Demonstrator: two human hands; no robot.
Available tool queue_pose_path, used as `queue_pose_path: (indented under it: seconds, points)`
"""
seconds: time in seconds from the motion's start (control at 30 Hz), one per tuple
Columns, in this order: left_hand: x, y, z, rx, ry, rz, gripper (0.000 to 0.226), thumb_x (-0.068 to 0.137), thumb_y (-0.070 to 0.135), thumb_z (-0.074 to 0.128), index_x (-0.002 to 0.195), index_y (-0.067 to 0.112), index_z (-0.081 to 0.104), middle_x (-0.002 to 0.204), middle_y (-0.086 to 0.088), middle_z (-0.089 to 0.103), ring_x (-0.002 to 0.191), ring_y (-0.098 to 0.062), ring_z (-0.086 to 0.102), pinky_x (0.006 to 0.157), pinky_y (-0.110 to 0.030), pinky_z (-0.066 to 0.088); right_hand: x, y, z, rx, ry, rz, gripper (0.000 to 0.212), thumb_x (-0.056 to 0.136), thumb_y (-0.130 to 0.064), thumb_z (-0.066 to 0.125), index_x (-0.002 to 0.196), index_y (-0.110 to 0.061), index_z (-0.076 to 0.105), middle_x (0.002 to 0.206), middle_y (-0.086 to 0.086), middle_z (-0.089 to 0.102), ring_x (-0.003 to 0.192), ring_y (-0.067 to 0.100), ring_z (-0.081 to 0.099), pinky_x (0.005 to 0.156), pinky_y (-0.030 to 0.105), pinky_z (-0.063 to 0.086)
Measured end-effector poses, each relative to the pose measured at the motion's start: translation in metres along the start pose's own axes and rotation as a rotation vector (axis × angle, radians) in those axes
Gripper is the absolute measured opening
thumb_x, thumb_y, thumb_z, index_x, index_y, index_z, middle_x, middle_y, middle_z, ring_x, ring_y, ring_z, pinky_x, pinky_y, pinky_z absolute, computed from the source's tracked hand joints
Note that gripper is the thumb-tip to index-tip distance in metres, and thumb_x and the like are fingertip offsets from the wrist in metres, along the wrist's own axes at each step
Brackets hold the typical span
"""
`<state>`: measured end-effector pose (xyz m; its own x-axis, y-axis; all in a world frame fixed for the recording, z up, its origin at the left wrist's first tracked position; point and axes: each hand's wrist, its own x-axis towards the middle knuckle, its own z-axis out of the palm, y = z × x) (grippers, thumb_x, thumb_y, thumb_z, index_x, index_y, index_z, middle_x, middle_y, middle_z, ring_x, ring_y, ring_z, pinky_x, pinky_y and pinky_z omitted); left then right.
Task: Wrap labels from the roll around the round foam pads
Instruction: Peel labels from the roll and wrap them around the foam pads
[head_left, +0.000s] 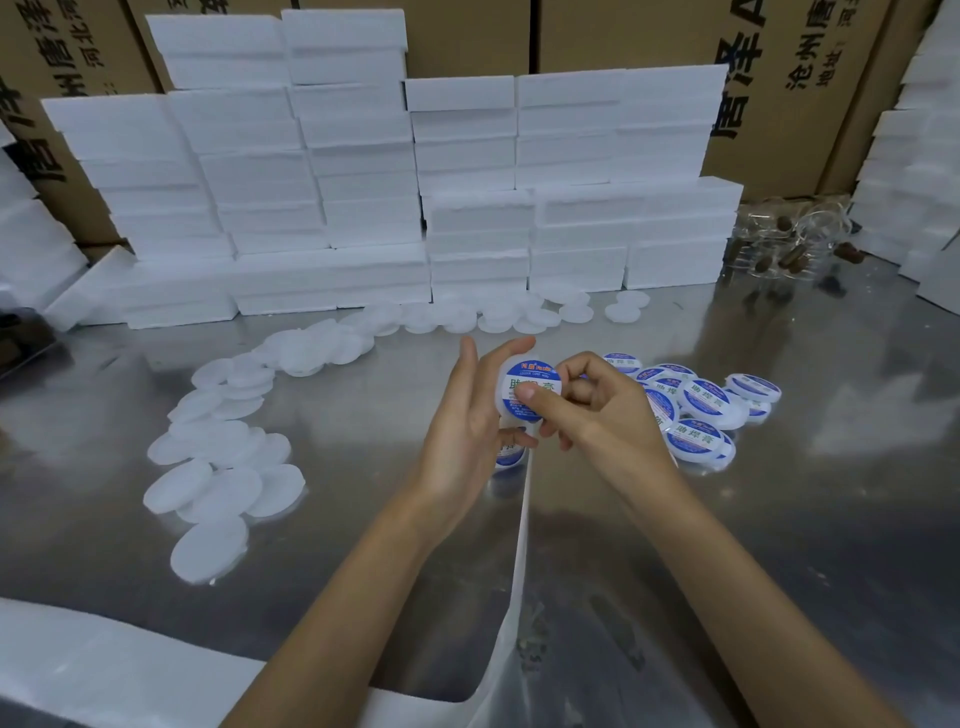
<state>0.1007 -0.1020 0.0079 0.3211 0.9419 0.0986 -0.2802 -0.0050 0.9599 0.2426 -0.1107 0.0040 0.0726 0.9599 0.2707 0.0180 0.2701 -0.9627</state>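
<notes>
Pressing unevenly could crease the label (530, 387) on the foam pad (511, 364). The left hand (467, 415) cradles it, fingers curled round its rim, while the right hand (597, 402) pinches its front; a slip drops it beside the labelled pile (706, 410).

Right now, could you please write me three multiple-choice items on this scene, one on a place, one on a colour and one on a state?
1. Where does the pile of labelled pads lie?
A. to the right of the hands
B. on the foam blocks
C. at the table's left edge

2. What colour is the band on the label on the held pad?
A. red
B. blue
C. green

3. What is the right hand doing?
A. lying flat on the table
B. hanging idle
C. pressing its thumb on the held pad

Answers: 1 A, the pile sits on the metal table right of both hands. 2 B, the band is blue. 3 C, its thumb lies on the label while the left hand holds the pad.
</notes>
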Motion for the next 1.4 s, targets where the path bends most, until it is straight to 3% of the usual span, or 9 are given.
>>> queue_pose_path:
  seconds: [0.27, 0.43, 0.57, 0.67, 0.8, 0.97, 1.13, 1.27, 1.4]
  points:
    - [-0.002, -0.002, 0.005, 0.089, 0.008, 0.031, 0.064, 0.088, 0.062, 0.027, 0.132, 0.027, 0.057, 0.118, -0.010, 0.070, 0.110, -0.026, 0.066, 0.093, -0.040, 0.050, 0.000, 0.002, 0.003, -0.074, 0.072, 0.011, 0.029, 0.080, -0.023, 0.082, 0.077, -0.014, 0.055, 0.069, 0.001, 0.073, 0.052, 0.006, 0.065, 0.047, 0.012, 0.045]
    - [-0.001, -0.002, 0.004, 0.034, 0.051, 0.024, 0.058, 0.095, 0.055, 0.028, 0.127, 0.016, 0.057, 0.103, -0.008, 0.074, 0.093, -0.020, 0.071, 0.085, -0.033, 0.054, 0.001, 0.009, 0.003, -0.289, 0.110, 0.067, 0.046, 0.067, -0.061, 0.078, 0.086, -0.025, 0.056, 0.064, -0.007, 0.072, 0.061, 0.003, 0.067, 0.063, 0.028, 0.051]
    - [-0.004, 0.003, 0.004, -0.025, 0.072, -0.013, 0.065, 0.098, 0.055, 0.025, 0.137, 0.011, 0.051, 0.122, -0.019, 0.069, 0.107, -0.033, 0.068, 0.100, -0.045, 0.047, 0.001, 0.012, 0.000, -0.542, 0.179, 0.061, 0.065, 0.055, -0.086, 0.062, 0.082, -0.029, 0.044, 0.063, -0.012, 0.066, 0.066, 0.000, 0.062, 0.062, 0.034, 0.050]
    - [-0.005, 0.002, 0.007, -0.081, 0.043, -0.035, 0.071, 0.093, 0.060, 0.028, 0.140, 0.010, 0.047, 0.128, -0.016, 0.067, 0.119, -0.035, 0.063, 0.105, -0.045, 0.042, -0.003, 0.015, 0.003, -0.625, 0.159, -0.078, 0.057, 0.064, -0.085, 0.057, 0.067, -0.030, 0.045, 0.060, -0.025, 0.056, 0.062, 0.000, 0.057, 0.053, 0.030, 0.041]
    - [-0.005, 0.002, 0.006, -0.204, -0.038, -0.038, 0.075, 0.086, 0.061, 0.033, 0.142, 0.014, 0.046, 0.135, -0.007, 0.064, 0.123, -0.032, 0.062, 0.101, -0.037, 0.045, -0.007, 0.015, 0.010, -0.706, 0.177, -0.189, 0.060, 0.074, -0.084, 0.044, 0.059, -0.027, 0.031, 0.056, -0.015, 0.049, 0.054, 0.008, 0.047, 0.050, 0.029, 0.030]
    - [-0.005, 0.003, 0.007, -0.272, -0.075, -0.035, 0.068, 0.092, 0.055, 0.034, 0.144, 0.013, 0.045, 0.137, -0.013, 0.062, 0.126, -0.031, 0.059, 0.101, -0.039, 0.047, -0.004, 0.019, 0.007, -0.676, 0.190, -0.253, 0.042, 0.099, -0.055, 0.042, 0.064, -0.032, 0.040, 0.051, -0.007, 0.046, 0.052, 0.012, 0.047, 0.051, 0.028, 0.031]
    - [-0.003, -0.002, 0.001, 0.161, 0.084, 0.100, 0.026, 0.103, 0.016, 0.050, 0.125, 0.024, 0.060, 0.116, 0.002, 0.071, 0.099, -0.014, 0.069, 0.085, -0.029, 0.054, 0.001, 0.023, 0.002, -0.703, 0.231, -0.279, 0.037, 0.104, -0.038, 0.040, 0.068, -0.032, 0.039, 0.049, -0.007, 0.041, 0.050, 0.012, 0.041, 0.053, 0.032, 0.028]
    - [-0.005, 0.002, -0.012, 0.368, 0.080, 0.205, 0.042, 0.093, 0.000, 0.065, 0.127, 0.023, 0.061, 0.113, -0.004, 0.069, 0.075, -0.013, 0.070, 0.069, -0.019, 0.054, 0.001, 0.024, -0.002, -0.738, 0.176, -0.297, 0.032, 0.105, -0.036, 0.039, 0.073, -0.031, 0.040, 0.052, -0.008, 0.042, 0.051, 0.012, 0.044, 0.051, 0.030, 0.030]
    - [-0.006, 0.004, -0.016, 0.372, 0.005, 0.128, 0.054, 0.083, -0.008, 0.073, 0.125, 0.026, 0.067, 0.109, -0.002, 0.072, 0.086, -0.025, 0.075, 0.075, -0.031, 0.061, 0.000, 0.024, 0.000, -0.660, 0.138, -0.274, 0.035, 0.105, -0.039, 0.037, 0.070, -0.033, 0.037, 0.053, -0.008, 0.045, 0.054, 0.008, 0.046, 0.050, 0.023, 0.030]
